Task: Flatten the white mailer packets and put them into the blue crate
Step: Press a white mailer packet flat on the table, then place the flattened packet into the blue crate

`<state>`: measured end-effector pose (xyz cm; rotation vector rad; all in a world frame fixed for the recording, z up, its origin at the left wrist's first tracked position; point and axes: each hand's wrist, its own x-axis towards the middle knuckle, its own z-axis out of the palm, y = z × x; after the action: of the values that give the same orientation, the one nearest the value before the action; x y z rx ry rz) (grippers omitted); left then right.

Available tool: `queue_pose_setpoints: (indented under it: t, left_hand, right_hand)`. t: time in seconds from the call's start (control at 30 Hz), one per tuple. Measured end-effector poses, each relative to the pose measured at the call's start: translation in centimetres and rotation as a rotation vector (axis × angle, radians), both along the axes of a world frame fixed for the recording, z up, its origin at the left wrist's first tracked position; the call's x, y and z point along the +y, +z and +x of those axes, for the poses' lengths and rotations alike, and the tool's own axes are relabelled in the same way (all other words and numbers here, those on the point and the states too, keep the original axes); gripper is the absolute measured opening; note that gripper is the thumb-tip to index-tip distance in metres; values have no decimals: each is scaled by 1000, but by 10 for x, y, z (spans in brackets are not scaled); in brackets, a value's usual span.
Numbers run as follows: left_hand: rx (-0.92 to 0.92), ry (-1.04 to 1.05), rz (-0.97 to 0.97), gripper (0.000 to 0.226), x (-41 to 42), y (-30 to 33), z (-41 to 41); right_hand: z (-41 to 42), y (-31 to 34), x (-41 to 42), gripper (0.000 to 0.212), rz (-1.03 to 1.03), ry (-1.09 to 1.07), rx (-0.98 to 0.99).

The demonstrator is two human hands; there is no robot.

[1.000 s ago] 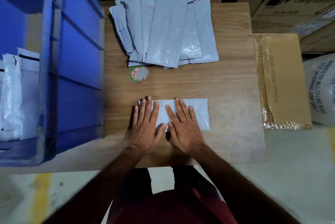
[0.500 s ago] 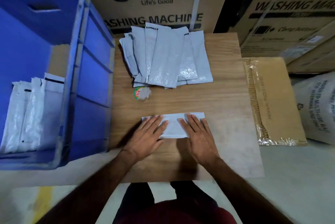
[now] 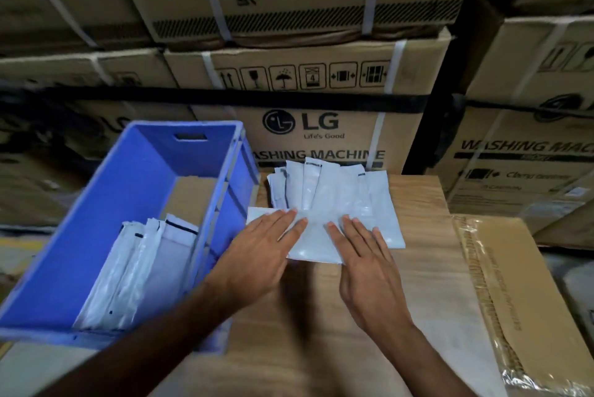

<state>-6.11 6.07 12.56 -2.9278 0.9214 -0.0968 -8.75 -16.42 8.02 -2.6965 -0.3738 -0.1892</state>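
both hands [image 3: 257, 255] [image 3: 366, 263] flat, fingers straight on the packet [image 3: 316, 240] mid-frame; press outward evenly, then drop it in the crate [image 3: 106, 223] at left.

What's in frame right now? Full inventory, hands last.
blue crate: one, blue, left of the table.
packets in crate: several, white, leaning inside the crate.
packet pile: several, white, far end of the table.
flattened packet: one, white, under both hands.
table: one, wood-grain, centre.
cartons: many, brown, stacked behind.
flat carton: one, brown, right of the table.
left hand: flat on the packet.
right hand: flat on the packet.
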Motion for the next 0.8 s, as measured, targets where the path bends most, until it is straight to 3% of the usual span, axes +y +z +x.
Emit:
queue_pose_setpoints:
  t: [0.3, 0.47, 0.6, 0.8]
  left_hand:
    - [-98, -9, 13, 62, 171, 42, 19]
    - [-65, -47, 128, 81, 287, 48, 40]
    - [-27, -184, 275, 67, 339, 39, 69]
    - [132, -464, 528, 70, 336, -6, 121]
  right_hand:
    - [11, 53, 169, 68, 35, 19, -61]
    - [-6, 61, 292, 74, 45, -16, 8]
    - [-12, 47, 368, 76, -15, -57, 139]
    - [-11, -4, 417, 86, -21, -212, 476]
